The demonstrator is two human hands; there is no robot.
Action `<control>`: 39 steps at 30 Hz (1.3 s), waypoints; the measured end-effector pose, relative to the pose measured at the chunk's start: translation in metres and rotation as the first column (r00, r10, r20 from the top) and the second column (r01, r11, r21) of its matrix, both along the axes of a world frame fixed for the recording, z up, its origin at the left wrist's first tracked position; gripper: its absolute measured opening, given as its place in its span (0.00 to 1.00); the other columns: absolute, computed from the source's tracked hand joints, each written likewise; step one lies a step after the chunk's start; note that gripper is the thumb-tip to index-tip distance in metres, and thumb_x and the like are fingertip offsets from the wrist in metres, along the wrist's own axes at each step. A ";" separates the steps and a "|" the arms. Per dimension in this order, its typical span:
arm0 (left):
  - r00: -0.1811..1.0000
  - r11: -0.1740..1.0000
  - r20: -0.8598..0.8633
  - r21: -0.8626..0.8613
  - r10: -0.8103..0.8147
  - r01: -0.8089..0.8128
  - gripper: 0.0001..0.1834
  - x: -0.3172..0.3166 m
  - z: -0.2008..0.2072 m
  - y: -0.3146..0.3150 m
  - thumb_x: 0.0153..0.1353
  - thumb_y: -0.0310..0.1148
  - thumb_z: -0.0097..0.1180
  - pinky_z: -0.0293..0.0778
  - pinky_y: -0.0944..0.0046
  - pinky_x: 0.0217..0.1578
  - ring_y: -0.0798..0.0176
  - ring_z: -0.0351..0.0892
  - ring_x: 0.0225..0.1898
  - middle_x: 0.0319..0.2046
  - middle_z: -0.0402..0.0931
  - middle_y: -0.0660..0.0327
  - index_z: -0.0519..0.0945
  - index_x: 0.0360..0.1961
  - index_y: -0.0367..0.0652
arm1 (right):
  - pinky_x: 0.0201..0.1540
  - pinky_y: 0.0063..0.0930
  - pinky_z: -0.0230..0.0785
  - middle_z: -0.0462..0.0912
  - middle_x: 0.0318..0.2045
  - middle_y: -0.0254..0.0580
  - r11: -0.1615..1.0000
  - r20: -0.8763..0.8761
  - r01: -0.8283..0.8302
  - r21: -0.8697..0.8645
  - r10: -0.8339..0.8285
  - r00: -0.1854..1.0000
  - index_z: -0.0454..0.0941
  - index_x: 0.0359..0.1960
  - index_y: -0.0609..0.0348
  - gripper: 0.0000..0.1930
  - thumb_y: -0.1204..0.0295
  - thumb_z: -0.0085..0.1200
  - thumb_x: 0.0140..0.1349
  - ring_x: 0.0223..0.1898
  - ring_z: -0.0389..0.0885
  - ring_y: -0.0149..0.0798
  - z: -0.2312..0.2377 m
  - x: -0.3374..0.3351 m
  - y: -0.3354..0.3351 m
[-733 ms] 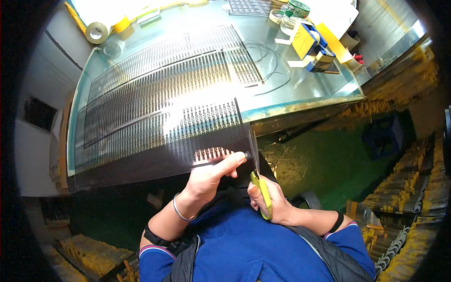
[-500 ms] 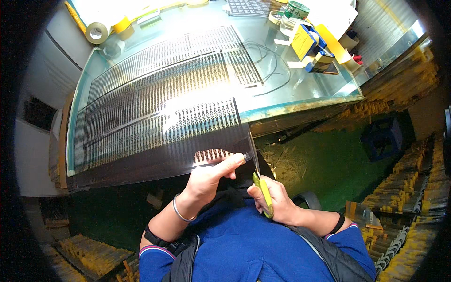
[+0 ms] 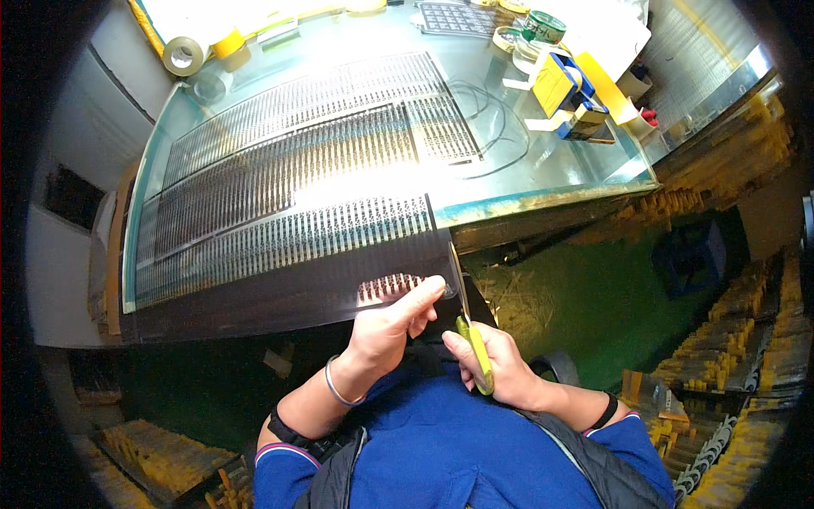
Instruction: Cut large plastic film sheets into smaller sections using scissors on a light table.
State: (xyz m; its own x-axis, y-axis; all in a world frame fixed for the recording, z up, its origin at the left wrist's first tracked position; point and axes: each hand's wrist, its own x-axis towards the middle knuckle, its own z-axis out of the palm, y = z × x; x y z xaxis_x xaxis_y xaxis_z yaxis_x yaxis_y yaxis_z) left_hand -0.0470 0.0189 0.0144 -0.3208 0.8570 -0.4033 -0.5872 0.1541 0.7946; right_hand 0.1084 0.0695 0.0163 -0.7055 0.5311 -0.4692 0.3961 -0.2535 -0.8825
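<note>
A large dark film sheet (image 3: 254, 299), patterned with rows of small dashes, lies over the table and sticks out past its near edge. My left hand (image 3: 386, 327) is closed on the sheet's near right corner, thumb on top. In my right hand (image 3: 504, 365) is a pair of scissors (image 3: 476, 348) with yellow-green handles. Their blades point away from me along the sheet's right edge, close to my left fingertips. Whether the blades are touching the film I cannot tell. Bright glare hides part of the pattern.
The glass-topped table (image 3: 551, 174) carries a blue and yellow tape dispenser (image 3: 564, 89) at the right. Tape rolls (image 3: 184, 56) stand at the far left, and a green-rimmed roll (image 3: 543, 27) lies at the back. A thin dark cord (image 3: 509, 140) curls beside the film.
My left hand and the film's near corner have shifted slightly right. The scissors stay at the sheet's right edge. The whole view has tilted a little, so the table sits slightly lower.
</note>
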 end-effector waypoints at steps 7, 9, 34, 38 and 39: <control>0.997 0.998 0.049 0.016 -0.061 0.061 0.07 0.005 -0.004 -0.008 0.53 0.35 0.57 0.56 0.77 0.16 0.77 0.63 0.16 0.16 0.70 0.68 0.78 0.24 0.43 | 0.16 0.21 0.60 0.68 0.11 0.33 0.996 -0.046 0.024 0.083 -0.020 0.999 0.63 0.19 0.58 0.19 0.57 0.47 0.59 0.14 0.67 0.24 -0.003 -0.005 0.003; 0.997 0.998 0.049 0.003 -0.064 0.064 0.07 0.005 -0.003 -0.009 0.53 0.35 0.57 0.56 0.77 0.16 0.77 0.62 0.16 0.15 0.70 0.69 0.78 0.24 0.43 | 0.16 0.21 0.60 0.68 0.11 0.33 0.997 -0.027 0.008 0.077 -0.006 1.000 0.64 0.19 0.58 0.19 0.57 0.47 0.59 0.14 0.67 0.24 -0.002 -0.004 0.003; 0.961 0.958 0.047 -0.079 -0.273 0.276 0.12 0.028 0.000 -0.025 0.55 0.41 0.55 0.56 0.77 0.16 0.78 0.62 0.17 0.16 0.69 0.70 0.77 0.24 0.45 | 0.18 0.19 0.63 0.72 0.21 0.34 0.971 -0.164 -0.026 0.236 0.066 0.984 0.67 0.33 0.61 0.07 0.69 0.43 0.59 0.18 0.70 0.26 -0.030 0.010 0.017; 0.951 0.947 0.044 -0.086 -0.305 0.308 0.12 0.029 -0.004 -0.028 0.55 0.42 0.54 0.57 0.77 0.17 0.78 0.62 0.17 0.17 0.69 0.70 0.77 0.24 0.45 | 0.17 0.18 0.62 0.72 0.20 0.35 0.955 -0.206 -0.011 0.296 0.075 0.976 0.67 0.32 0.61 0.08 0.68 0.42 0.60 0.18 0.70 0.26 -0.030 0.010 0.018; 0.951 0.948 0.044 -0.085 -0.305 0.307 0.12 0.029 -0.005 -0.028 0.55 0.42 0.54 0.57 0.77 0.17 0.78 0.62 0.17 0.17 0.69 0.70 0.77 0.24 0.45 | 0.17 0.18 0.62 0.72 0.20 0.35 0.985 -0.172 -0.005 0.175 0.036 0.985 0.67 0.31 0.61 0.09 0.68 0.42 0.61 0.17 0.69 0.26 -0.018 0.009 0.017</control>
State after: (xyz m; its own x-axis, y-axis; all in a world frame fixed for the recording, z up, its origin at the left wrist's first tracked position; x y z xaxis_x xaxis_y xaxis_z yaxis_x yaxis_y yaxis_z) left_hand -0.0177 -0.0095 0.0096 -0.0355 0.8718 -0.4886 -0.5240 0.4001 0.7519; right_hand 0.1174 0.0868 -0.0020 -0.7796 0.5780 -0.2410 0.2367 -0.0844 -0.9679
